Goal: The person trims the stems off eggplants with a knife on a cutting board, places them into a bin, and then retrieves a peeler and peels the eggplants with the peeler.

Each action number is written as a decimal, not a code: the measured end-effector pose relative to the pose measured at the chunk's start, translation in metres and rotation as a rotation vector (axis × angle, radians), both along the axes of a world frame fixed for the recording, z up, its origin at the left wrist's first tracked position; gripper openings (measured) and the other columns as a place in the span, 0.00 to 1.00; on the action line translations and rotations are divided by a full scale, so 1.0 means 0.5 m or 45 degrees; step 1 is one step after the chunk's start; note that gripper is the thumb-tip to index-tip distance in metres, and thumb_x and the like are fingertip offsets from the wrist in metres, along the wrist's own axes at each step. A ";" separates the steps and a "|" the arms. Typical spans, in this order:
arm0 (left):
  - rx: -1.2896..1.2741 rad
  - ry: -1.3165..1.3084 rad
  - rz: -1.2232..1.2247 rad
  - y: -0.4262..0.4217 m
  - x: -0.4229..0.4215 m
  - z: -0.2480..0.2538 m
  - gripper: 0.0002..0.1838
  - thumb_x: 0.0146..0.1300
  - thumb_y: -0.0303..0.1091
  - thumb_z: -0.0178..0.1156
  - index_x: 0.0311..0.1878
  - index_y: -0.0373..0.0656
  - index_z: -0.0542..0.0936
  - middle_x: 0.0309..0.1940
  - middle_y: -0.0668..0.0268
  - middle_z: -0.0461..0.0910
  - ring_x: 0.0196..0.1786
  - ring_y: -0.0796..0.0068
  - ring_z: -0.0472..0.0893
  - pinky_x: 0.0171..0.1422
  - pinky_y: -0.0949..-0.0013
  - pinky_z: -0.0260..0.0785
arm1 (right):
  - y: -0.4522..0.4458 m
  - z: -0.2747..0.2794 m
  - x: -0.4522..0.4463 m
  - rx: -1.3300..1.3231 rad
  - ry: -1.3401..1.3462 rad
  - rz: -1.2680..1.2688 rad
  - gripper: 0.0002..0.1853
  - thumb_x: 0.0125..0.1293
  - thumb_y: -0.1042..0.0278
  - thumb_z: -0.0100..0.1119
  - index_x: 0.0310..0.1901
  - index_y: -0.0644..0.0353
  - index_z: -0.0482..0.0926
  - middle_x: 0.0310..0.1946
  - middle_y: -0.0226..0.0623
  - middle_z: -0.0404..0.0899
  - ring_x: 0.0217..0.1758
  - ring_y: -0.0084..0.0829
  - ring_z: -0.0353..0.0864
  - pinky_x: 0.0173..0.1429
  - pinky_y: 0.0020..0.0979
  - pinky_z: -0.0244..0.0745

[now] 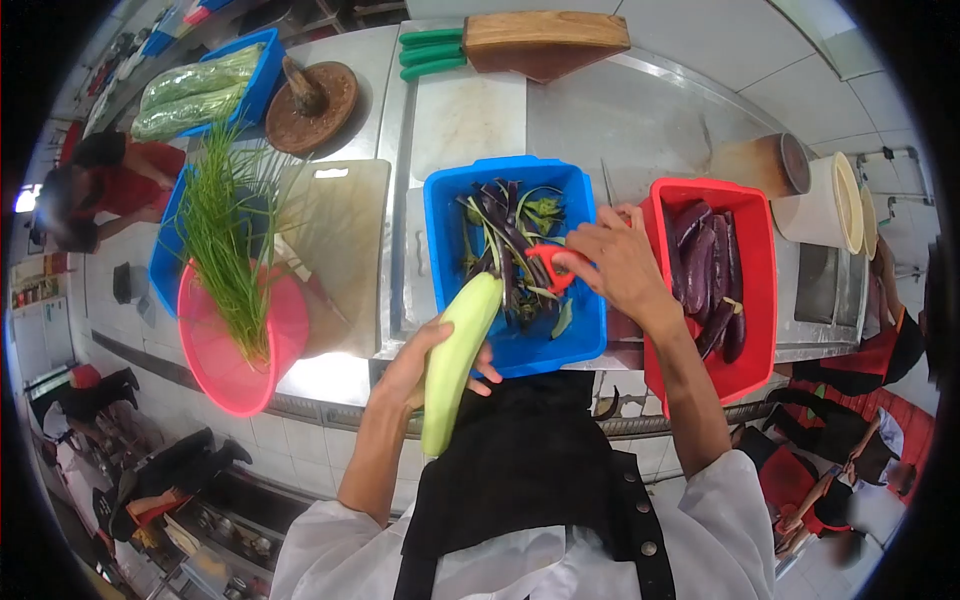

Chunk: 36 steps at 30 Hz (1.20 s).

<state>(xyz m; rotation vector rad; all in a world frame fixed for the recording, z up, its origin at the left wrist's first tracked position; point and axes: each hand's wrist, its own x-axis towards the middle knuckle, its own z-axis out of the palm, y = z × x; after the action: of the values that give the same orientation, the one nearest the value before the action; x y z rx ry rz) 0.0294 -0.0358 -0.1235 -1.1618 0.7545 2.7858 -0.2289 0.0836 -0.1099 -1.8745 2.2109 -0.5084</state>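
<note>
My left hand (pixel 408 362) grips a long, pale green peeled eggplant (pixel 460 365), held slanting with its upper end over the near-left edge of a blue basin (pixel 597 335). In my right hand (pixel 625 260) is a red peeler (pixel 550 264), above the same basin near the eggplant's upper end; I cannot tell whether its blade touches it. Dark purple and green peels (pixel 512 212) lie inside the blue basin. To the right, a red basin (pixel 762 300) holds several unpeeled purple eggplants (pixel 708 262).
Left are a pink bowl (pixel 205 355) of long green stalks (pixel 225 250), a cutting board (pixel 350 240) and a stone mortar (pixel 335 110). A wooden knife block (pixel 545 42) with green-handled knives stands at the back. White buckets (pixel 820 205) stand right. Other people are behind and at the sides.
</note>
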 end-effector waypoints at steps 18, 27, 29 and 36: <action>-0.697 -0.043 -0.670 -0.017 -0.005 0.056 0.23 0.70 0.41 0.59 0.61 0.39 0.70 0.28 0.60 0.77 0.24 0.71 0.79 0.27 0.67 0.71 | -0.044 -0.033 0.045 -0.027 -0.448 0.006 0.20 0.66 0.45 0.59 0.25 0.51 0.81 0.23 0.30 0.77 0.38 0.35 0.71 0.55 0.41 0.58; -1.848 -0.173 -0.807 0.013 -0.027 0.063 0.27 0.61 0.42 0.66 0.57 0.37 0.70 0.34 0.43 0.82 0.33 0.39 0.82 0.36 0.50 0.74 | -0.065 -0.030 0.027 0.105 -0.218 -0.029 0.22 0.66 0.42 0.57 0.25 0.52 0.81 0.26 0.32 0.81 0.40 0.37 0.74 0.55 0.43 0.60; -1.919 -0.251 -0.897 0.026 -0.021 0.067 0.28 0.60 0.42 0.66 0.58 0.37 0.70 0.34 0.43 0.82 0.32 0.40 0.82 0.36 0.49 0.74 | -0.053 -0.048 0.037 0.139 -0.381 -0.004 0.22 0.66 0.42 0.58 0.25 0.52 0.82 0.26 0.32 0.80 0.39 0.37 0.73 0.56 0.43 0.60; -2.177 -0.431 -1.076 0.023 -0.039 0.054 0.25 0.59 0.47 0.66 0.48 0.39 0.70 0.32 0.49 0.82 0.27 0.45 0.83 0.29 0.50 0.74 | -0.045 -0.051 0.040 0.240 0.030 -0.023 0.21 0.66 0.43 0.58 0.29 0.52 0.84 0.28 0.32 0.82 0.44 0.37 0.75 0.59 0.45 0.60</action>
<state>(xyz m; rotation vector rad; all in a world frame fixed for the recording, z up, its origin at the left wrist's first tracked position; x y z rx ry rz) 0.0098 -0.0243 -0.0966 -0.7843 2.7315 0.8053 -0.2089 0.0610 -0.1351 -1.7739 2.2068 -0.2705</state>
